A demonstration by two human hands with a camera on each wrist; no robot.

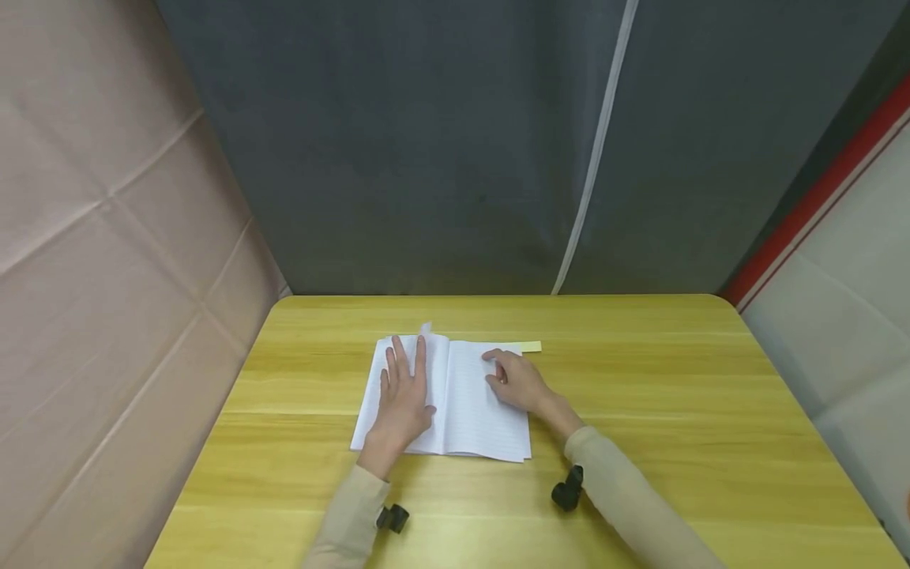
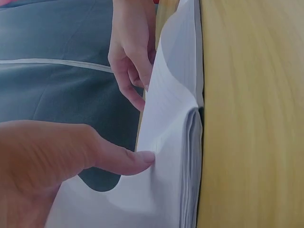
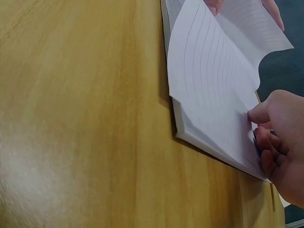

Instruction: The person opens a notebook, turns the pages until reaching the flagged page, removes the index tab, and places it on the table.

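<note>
Head view shows an open lined notebook (image 1: pixel 455 399) lying flat on the yellow wooden worktop (image 1: pixel 675 411), under both hands. Left hand (image 1: pixel 403 395) rests palm-down on the left page with fingers straight and spread; the left wrist view shows its thumb (image 2: pixel 126 159) pressing the paper. Right hand (image 1: pixel 517 381) sits on the right page near its far corner, fingers curled, pinching a lifted sheet (image 3: pixel 213 80). Just beyond this hand, a pale yellow strip (image 1: pixel 529 346) pokes out past the notebook's far edge.
</note>
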